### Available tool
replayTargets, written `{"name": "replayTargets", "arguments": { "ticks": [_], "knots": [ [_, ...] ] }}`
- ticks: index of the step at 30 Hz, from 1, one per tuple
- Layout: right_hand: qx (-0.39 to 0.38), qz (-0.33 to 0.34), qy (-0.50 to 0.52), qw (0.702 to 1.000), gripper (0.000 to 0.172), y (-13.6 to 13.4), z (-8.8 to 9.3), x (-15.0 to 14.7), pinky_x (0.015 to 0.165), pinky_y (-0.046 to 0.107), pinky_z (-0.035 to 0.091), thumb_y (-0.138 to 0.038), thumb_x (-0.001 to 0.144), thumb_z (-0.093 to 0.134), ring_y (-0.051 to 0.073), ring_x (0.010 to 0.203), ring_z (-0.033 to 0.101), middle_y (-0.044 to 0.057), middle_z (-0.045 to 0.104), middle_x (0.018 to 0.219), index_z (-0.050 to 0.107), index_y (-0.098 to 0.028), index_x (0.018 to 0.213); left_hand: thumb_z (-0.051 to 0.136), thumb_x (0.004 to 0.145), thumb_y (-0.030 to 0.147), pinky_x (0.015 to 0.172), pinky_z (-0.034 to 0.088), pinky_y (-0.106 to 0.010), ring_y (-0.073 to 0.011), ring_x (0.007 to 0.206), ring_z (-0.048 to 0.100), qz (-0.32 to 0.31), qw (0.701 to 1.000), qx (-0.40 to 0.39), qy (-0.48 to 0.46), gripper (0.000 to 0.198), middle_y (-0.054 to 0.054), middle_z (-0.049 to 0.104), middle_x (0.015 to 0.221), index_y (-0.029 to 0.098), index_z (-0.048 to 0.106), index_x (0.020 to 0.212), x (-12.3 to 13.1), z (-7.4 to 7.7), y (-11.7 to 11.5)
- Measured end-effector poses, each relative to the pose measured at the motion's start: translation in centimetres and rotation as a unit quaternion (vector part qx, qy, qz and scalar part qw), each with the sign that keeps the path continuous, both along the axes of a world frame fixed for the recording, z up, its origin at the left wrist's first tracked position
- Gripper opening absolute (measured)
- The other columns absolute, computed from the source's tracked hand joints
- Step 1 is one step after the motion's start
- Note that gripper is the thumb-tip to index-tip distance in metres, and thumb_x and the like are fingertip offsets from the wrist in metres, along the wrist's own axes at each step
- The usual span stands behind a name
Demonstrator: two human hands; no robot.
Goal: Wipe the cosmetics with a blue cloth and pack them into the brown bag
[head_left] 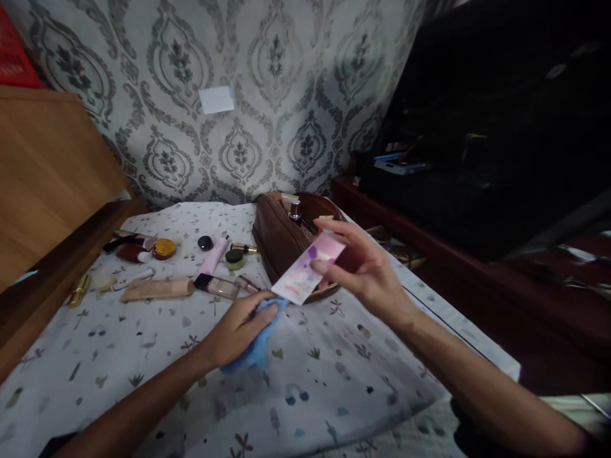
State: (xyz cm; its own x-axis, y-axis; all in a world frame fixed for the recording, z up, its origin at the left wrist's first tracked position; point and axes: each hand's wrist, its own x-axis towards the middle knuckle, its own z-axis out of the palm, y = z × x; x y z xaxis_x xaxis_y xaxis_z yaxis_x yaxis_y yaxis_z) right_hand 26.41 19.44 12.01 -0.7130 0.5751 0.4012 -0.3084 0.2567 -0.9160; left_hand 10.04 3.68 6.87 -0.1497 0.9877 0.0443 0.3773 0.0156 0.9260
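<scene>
My right hand (367, 270) grips a flat pink-and-white packet (308, 270) with purple print, thumb on its face. The packet is tilted, its lower end close to my left hand (243, 327). A blue cloth (258, 343) is bunched in my left hand, fingers closed round it. Directly behind the packet stands an open brown cosmetic bag (277, 235) with a dark-capped bottle (295, 211) and other items inside. Left of the bag lie a foundation bottle (217, 286), a pink tube (211, 256), a small green-lidded jar (235, 258) and a beige tube (155, 289).
The white patterned cloth (315, 413) covers the table. More cosmetics, including a round amber compact (164, 249) and a gold tube (79, 291), lie at the left. A wooden cabinet (52, 184) borders the left; a large black screen (496, 127) stands at the right.
</scene>
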Motion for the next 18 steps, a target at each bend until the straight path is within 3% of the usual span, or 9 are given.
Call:
{"name": "replayTargets", "arguments": {
  "ticks": [2, 4, 8, 14, 18],
  "knots": [
    [0.041, -0.070, -0.006, 0.997, 0.039, 1.2, 1.7, 1.1, 0.055, 0.025, 0.059, -0.028, 0.077, 0.080, 0.011, 0.063, 0.063, -0.001, 0.065, 0.093, 0.063, -0.027, 0.112, 0.042, 0.099, 0.046, 0.074, 0.048, -0.027, -0.0174, 0.083, 0.065, -0.049, 0.994, 0.018, 0.091, 0.042, -0.006, 0.071, 0.099, 0.019, 0.059, 0.127, 0.9, 1.4, 1.5],
    [0.067, -0.131, -0.018, 0.989, 0.039, 2.3, 3.0, 1.9, 0.057, 0.026, 0.059, -0.029, 0.076, 0.081, 0.012, 0.062, 0.063, -0.002, 0.067, 0.088, 0.065, -0.026, 0.111, 0.040, 0.099, 0.043, 0.071, 0.049, -0.029, -0.0195, 0.081, 0.067, -0.082, 0.978, 0.018, 0.192, 0.049, -0.006, 0.072, 0.097, 0.020, 0.045, 0.142, 2.0, 2.2, 3.2],
    [0.089, -0.169, -0.039, 0.981, 0.038, 4.2, 4.2, 2.7, 0.062, 0.028, 0.060, -0.033, 0.076, 0.080, 0.014, 0.067, 0.066, -0.002, 0.068, 0.083, 0.064, -0.027, 0.109, 0.040, 0.100, 0.041, 0.069, 0.053, -0.035, -0.0262, 0.081, 0.071, -0.100, 0.924, -0.019, 0.369, 0.064, -0.011, 0.074, 0.097, 0.012, 0.019, 0.153, 3.8, 2.1, 6.4],
    [0.187, -0.178, -0.121, 0.958, 0.037, 6.2, 3.6, 2.8, 0.067, 0.028, 0.060, -0.040, 0.078, 0.076, 0.016, 0.074, 0.068, -0.001, 0.069, 0.089, 0.064, -0.025, 0.109, 0.037, 0.101, 0.038, 0.073, 0.058, -0.047, -0.0313, 0.086, 0.074, -0.126, 0.895, -0.042, 0.426, 0.053, -0.012, 0.075, 0.100, 0.015, 0.029, 0.149, 4.3, 0.4, 7.8],
    [0.328, -0.213, -0.233, 0.890, 0.031, 6.6, 3.3, 2.8, 0.067, 0.029, 0.056, -0.045, 0.085, 0.069, 0.016, 0.071, 0.066, 0.000, 0.069, 0.087, 0.064, -0.023, 0.106, 0.041, 0.100, 0.035, 0.070, 0.060, -0.048, -0.0307, 0.086, 0.074, -0.138, 0.885, -0.026, 0.443, 0.058, -0.013, 0.074, 0.107, 0.018, 0.023, 0.153, 4.0, -0.5, 7.6]
  ]
}}
